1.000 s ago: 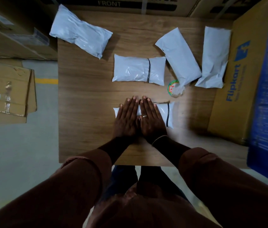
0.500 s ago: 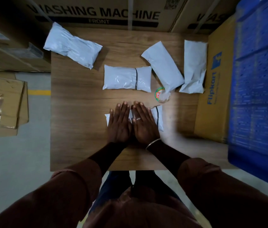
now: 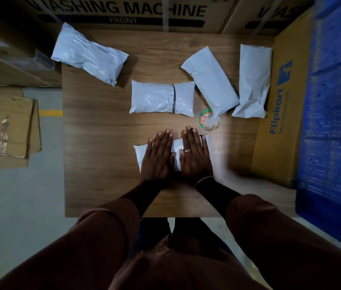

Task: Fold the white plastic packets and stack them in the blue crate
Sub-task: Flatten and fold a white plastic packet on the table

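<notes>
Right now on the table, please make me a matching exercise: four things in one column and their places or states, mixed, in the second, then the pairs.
1. banded packet
2. round sticker
3. Flipkart box
4. packet under the hands

A. right edge of table, beside blue crate
B. pressed flat by left hand and right hand
C. table centre, untouched
D. partly under a packet's corner

1-C, 2-D, 3-A, 4-B

Clearance on the wooden table (image 3: 94, 143)
Left half bare; four white packets (image 3: 162, 98) crowd the far side; Flipkart carton (image 3: 278, 114) walls the right edge beside the blue crate (image 3: 333, 101)
</notes>
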